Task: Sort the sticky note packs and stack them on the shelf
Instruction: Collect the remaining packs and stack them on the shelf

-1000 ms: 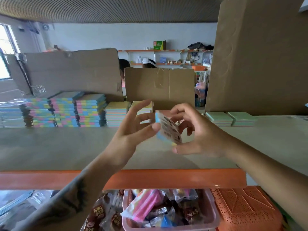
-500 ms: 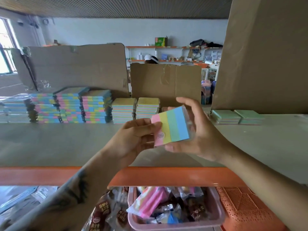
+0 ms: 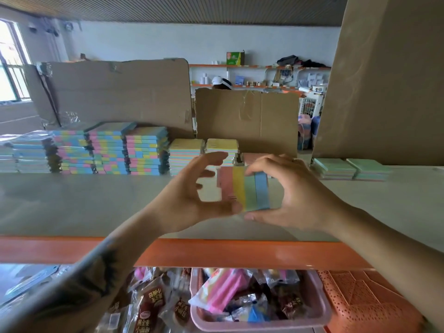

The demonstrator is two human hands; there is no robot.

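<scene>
A sticky note pack (image 3: 247, 188) with pink, yellow, green and blue stripes is held upright above the shelf (image 3: 72, 203), between both hands. My right hand (image 3: 295, 191) grips it with fingers over its top edge and thumb under its bottom edge. My left hand (image 3: 189, 195) curls around its left side, thumb under the bottom corner. At the back of the shelf stand stacks of striped packs (image 3: 108, 150), two yellow-topped stacks (image 3: 204, 150) and two low green stacks (image 3: 353, 170).
Cardboard sheets (image 3: 247, 121) stand behind the stacks, and a big cardboard box (image 3: 389, 80) fills the right. The shelf's orange front edge (image 3: 216, 251) runs below my arms. Under it sit a pink basket (image 3: 262, 325) of wrapped goods and an orange basket (image 3: 365, 299).
The pack has been turned from its printed back to its striped face and now stands more upright. My left hand has opened wider around its left side, and my right fingers came over the top.
</scene>
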